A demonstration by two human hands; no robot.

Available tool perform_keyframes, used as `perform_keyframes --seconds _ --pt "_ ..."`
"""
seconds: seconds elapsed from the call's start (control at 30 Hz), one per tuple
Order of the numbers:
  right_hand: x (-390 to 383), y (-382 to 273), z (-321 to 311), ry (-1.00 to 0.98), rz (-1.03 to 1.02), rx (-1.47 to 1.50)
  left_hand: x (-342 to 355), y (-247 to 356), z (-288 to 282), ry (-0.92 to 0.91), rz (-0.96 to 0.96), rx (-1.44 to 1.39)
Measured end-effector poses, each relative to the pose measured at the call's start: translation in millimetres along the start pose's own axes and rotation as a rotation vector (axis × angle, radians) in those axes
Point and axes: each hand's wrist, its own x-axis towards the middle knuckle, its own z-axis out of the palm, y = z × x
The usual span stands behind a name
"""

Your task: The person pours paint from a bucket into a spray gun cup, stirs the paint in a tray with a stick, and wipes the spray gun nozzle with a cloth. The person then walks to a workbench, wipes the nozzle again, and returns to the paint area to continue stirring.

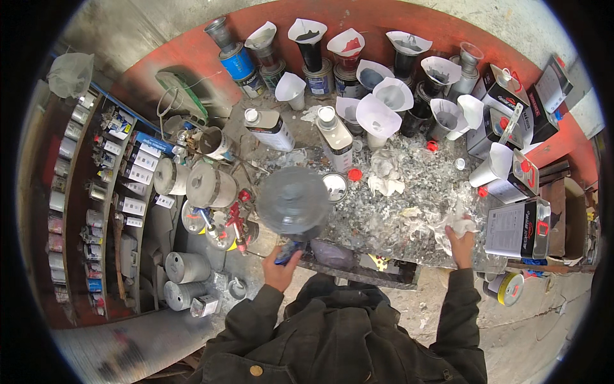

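My left hand [283,267] is closed around the dark blue handle of what looks like a spray gun [293,201], its large round grey cup turned up toward me and hiding the parts beneath. It is held over the left front edge of a paint-spattered workbench [409,233]. At the bench's right front, my right hand [462,240] grips a crumpled white rag [455,227] that rests on the top. Close beyond the cup lie a small open tin [334,187] and a red cap [354,174]. Two metal solvent cans, one a white-capped can [335,137], stand behind.
Paper strainers [378,116] in cups and tins line the bench's back. Rectangular cans [518,228] crowd the right end. Red and blue spray guns [235,224] hang left of the bench, near lidded buckets [211,184]. Shelves of tins [94,217] stand at far left.
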Motion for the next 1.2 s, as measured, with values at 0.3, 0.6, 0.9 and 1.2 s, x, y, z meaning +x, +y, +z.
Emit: perform_keyframes --seconds 0.3,0.6,0.9,1.2 --pt "-23.5 -36.5 -11.7 0.384 -0.066 -0.242 42.2 -27.8 -27.0 0.189 -0.101 -0.032" --pt "-68.2 -49.5 14.9 0.438 0.071 -0.061 93.8 -87.5 5.6 0.163 -0.031 0.15" --pt "-96.2 -45.9 1.7 0.538 0.159 -0.024 105.5 -117.3 13.3 0.081 -0.105 0.02" --pt "-102.5 -22.8 -35.2 0.582 0.215 0.12 82.2 -191.0 -14.2 0.117 0.321 0.264"
